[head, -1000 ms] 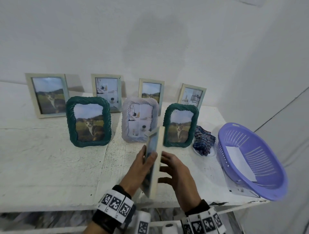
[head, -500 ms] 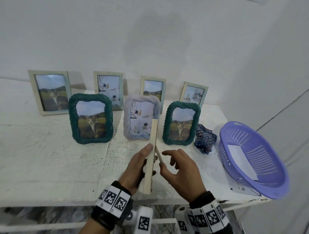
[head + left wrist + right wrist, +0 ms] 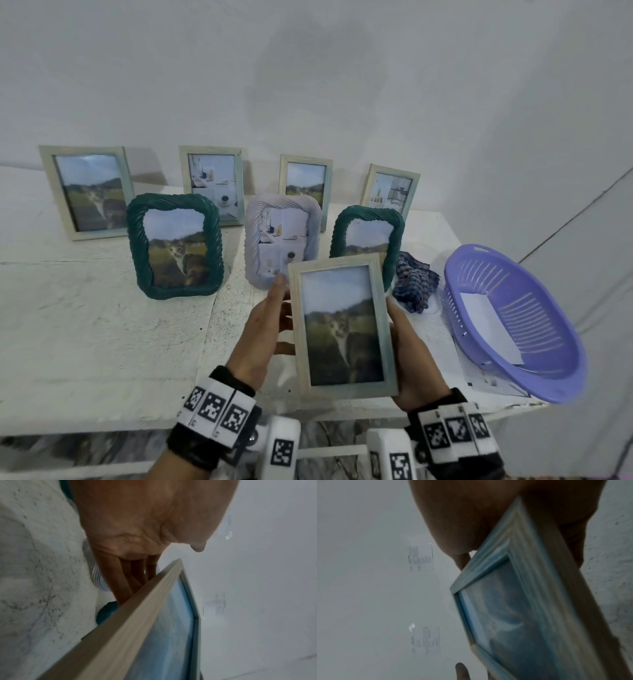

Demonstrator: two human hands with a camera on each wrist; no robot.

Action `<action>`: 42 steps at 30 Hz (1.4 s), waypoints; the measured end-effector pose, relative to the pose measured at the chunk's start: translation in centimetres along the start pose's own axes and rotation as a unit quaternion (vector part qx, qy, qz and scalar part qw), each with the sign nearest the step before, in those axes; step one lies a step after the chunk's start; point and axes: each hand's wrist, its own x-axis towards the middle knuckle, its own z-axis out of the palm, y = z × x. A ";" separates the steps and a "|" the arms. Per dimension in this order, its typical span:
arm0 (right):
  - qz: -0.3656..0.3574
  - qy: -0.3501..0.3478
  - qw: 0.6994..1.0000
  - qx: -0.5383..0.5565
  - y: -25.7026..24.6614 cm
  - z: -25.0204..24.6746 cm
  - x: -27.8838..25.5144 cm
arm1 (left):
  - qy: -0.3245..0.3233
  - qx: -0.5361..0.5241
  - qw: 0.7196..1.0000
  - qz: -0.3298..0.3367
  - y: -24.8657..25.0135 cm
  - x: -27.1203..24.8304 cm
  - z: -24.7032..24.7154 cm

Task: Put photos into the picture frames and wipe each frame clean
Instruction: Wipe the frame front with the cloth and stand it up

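White walls rise behind a rough white table on which seven filled frames stand in two rows. At the back, four pale rectangular frames lean by the wall: a large one with a cat photo at far left, one with an interior photo, a smaller landscape one, and another interior one. In front stand a dark green twisted-rim frame showing a cat, a lilac twisted-rim frame, and a second green frame partly hidden.

Both hands hold a pale wooden frame upright above the table's near edge, its glass facing the person; it holds a photo of a cat on a grassy hill under a pale sky. The left hand grips the frame's left edge, thumb toward the front and fingers reaching behind the back, as the left wrist view shows. The right hand holds the right edge, its palm along the side and its fingers out of sight behind the frame; how they lie cannot be told.

Just right of the held frame lies a crumpled blue checked cloth. Beside that sits a lilac slotted basket with a white sheet inside, resting on printed paper.
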 end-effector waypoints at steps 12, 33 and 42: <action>-0.099 -0.044 0.991 -0.084 -3.5 -7.1 -0.5 | -0.171 0.018 0.980 -0.099 4.2 2.6 4.7; -0.333 0.104 0.820 -0.454 -32.6 -23.0 10.9 | -0.027 0.196 0.976 0.088 16.9 26.2 30.4; -0.164 -0.001 0.814 -0.558 -34.0 -27.0 19.0 | 0.038 0.217 0.975 -0.014 12.1 32.8 33.0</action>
